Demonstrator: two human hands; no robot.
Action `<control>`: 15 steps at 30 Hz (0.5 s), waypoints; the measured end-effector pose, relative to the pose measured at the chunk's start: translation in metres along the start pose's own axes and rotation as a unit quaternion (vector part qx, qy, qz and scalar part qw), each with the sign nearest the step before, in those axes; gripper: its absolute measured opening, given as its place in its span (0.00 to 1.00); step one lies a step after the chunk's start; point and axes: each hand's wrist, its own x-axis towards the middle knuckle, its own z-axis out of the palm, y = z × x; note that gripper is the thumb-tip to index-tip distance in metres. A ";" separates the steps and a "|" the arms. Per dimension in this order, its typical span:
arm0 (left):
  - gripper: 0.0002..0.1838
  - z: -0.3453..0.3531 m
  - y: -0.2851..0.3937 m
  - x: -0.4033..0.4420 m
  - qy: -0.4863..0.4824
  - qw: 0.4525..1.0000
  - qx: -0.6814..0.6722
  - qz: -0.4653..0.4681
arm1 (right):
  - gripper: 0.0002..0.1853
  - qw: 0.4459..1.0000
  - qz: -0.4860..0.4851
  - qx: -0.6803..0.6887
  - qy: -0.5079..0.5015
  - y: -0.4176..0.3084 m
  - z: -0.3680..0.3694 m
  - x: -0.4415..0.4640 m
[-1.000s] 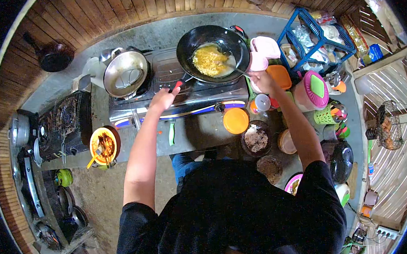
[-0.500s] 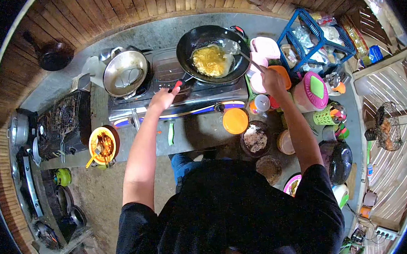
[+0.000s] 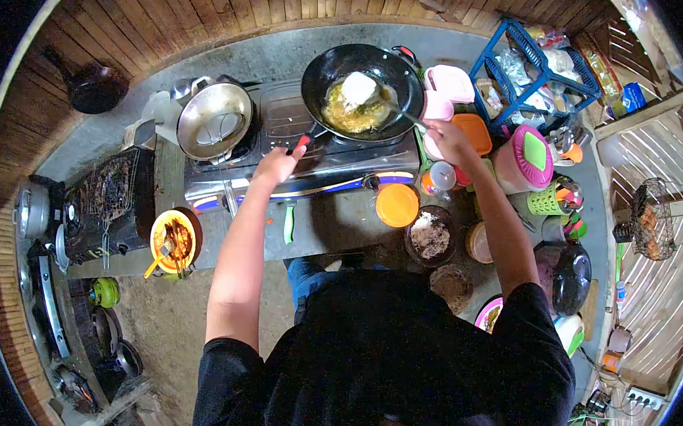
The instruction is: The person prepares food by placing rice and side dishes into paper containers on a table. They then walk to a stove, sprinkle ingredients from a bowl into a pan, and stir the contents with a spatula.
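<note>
My left hand is closed around the red-tipped handle of a black wok on the gas stove. In the wok, yellow omelette-like food lies in oil. My right hand grips a long-handled metal spatula reaching into the wok from the right. A bright whitish patch, apparently the spatula's blade catching light, covers part of the food. Left of the wok, an empty-looking metal pan sits on the stove's other burner.
An orange lid and a bowl of white and brown contents stand near the counter's front. A green-handled knife lies beside the stove. Left is an orange bowl of red sauce; at right, a blue rack and pink-lidded tub.
The spatula has swung from the wok's right side to over the food, its blade now bright. My right hand has turned and lowered slightly; my left still holds the handle.
</note>
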 end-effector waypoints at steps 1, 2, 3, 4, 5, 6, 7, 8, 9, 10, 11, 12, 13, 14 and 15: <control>0.44 0.000 0.000 0.000 0.001 1.000 -0.001 0.000 | 0.18 1.000 0.000 0.000 0.000 -0.013 -0.006 0.003; 0.44 0.003 -0.003 0.005 0.002 1.000 -0.001 0.001 | 0.20 0.996 0.062 -0.065 -0.010 -0.026 -0.014 0.008; 0.44 0.005 -0.006 0.010 -0.005 1.000 -0.011 0.011 | 0.21 0.984 0.124 -0.128 -0.021 -0.035 -0.019 0.010; 0.44 0.007 -0.010 0.014 -0.012 0.999 -0.022 0.020 | 0.21 0.984 0.124 -0.129 -0.020 -0.035 -0.020 0.011; 0.44 0.010 -0.013 0.018 -0.011 0.999 -0.022 0.020 | 0.22 0.981 0.117 -0.153 -0.015 -0.033 -0.020 0.013; 0.44 0.008 -0.009 0.013 -0.007 1.000 -0.012 0.012 | 0.24 0.978 0.110 -0.178 -0.011 -0.031 -0.019 0.014; 0.44 0.005 -0.006 0.009 -0.001 1.000 -0.002 0.003 | 0.24 0.978 0.108 -0.178 -0.009 -0.026 -0.016 0.016; 0.44 0.001 -0.003 0.006 0.003 1.000 -0.002 0.003 | 0.22 0.980 0.108 -0.163 -0.044 -0.020 -0.011 0.019; 0.44 -0.002 0.000 0.001 -0.005 1.000 0.005 0.003 | 0.21 0.980 0.109 -0.150 -0.079 -0.012 -0.005 0.020; 0.44 -0.003 0.003 -0.001 -0.015 1.000 0.012 0.003 | 0.21 0.980 0.108 -0.151 -0.077 0.003 0.008 0.019; 0.44 0.003 -0.003 0.004 0.008 1.000 0.012 0.012 | 0.20 0.996 0.056 -0.055 -0.047 0.022 0.025 0.017; 0.44 0.009 -0.010 0.012 0.007 1.000 0.012 0.013 | 0.19 0.999 0.004 0.042 -0.016 0.031 0.033 0.015; 0.46 0.012 -0.015 0.019 0.005 1.000 -0.005 0.022 | 0.17 0.990 0.070 0.109 -0.053 0.015 0.029 0.015; 0.48 0.016 -0.020 0.025 0.003 0.999 -0.022 0.031 | 0.17 0.990 0.070 0.109 -0.052 -0.001 0.021 0.017; 0.48 0.013 -0.016 0.021 0.003 0.999 -0.022 0.031 | 0.17 0.974 0.138 0.145 -0.105 -0.015 0.013 0.019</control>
